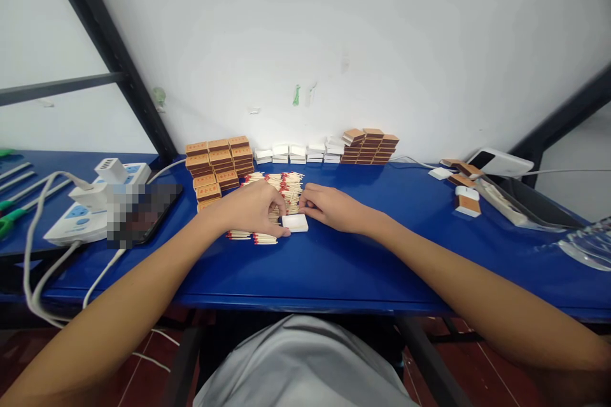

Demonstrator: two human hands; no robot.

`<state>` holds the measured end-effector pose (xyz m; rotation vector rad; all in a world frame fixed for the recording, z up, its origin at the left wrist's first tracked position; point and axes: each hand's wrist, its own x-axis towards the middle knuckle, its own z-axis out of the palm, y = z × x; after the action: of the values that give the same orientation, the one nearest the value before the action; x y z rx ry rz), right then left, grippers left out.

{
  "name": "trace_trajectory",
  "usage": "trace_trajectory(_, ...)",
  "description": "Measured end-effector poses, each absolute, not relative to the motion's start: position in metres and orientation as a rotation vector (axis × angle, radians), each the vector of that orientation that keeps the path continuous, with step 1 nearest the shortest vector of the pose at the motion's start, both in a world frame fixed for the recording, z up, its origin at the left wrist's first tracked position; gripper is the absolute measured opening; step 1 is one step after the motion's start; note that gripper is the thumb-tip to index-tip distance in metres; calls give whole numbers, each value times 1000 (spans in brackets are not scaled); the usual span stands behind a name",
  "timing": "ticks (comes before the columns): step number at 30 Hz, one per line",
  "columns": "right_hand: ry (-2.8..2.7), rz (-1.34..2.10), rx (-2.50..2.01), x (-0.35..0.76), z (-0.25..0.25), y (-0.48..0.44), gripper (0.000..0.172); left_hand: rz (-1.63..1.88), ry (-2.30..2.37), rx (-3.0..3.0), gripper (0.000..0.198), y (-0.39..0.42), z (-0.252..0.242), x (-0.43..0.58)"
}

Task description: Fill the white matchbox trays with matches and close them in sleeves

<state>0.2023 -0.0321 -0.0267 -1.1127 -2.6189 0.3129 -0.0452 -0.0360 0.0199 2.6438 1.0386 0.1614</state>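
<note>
A pile of red-tipped matchsticks (281, 186) lies on the blue table (334, 267). A small white inner tray (295, 222) of a matchbox sits just in front of the pile. My left hand (252, 206) is curled beside the tray, fingertips touching its left edge and some matches. My right hand (331, 206) reaches into the pile from the right, fingers pinched on matches. A few bundles of matches (252, 236) lie under my left hand.
Stacks of orange matchbox sleeves (219, 162) stand at back left and brown ones (370, 145) at back right, white trays (298, 152) between. A power strip with chargers (95, 200) and a phone lie left. Loose matchboxes (466, 201) and a white device (499, 162) lie right.
</note>
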Motion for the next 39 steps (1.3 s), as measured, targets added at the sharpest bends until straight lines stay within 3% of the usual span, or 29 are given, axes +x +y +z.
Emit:
trace_trajectory(14, -2559, 235, -1129, 225, -6, -42, 19, 276, 977, 2674, 29, -32, 13, -46)
trace_trajectory(20, -2602, 295, -1109, 215, -2, -55, 14, 259, 994, 2702, 34, -33, 14, -43)
trace_trajectory(27, -2672, 272, -1113, 203, -11, -61, 7, 247, 1011, 2743, 27, -38, 17, -39)
trace_trajectory(39, -2667, 280, -1063, 205, -9, -62, 7, 275, 994, 2767, 25, -38, 16, -38)
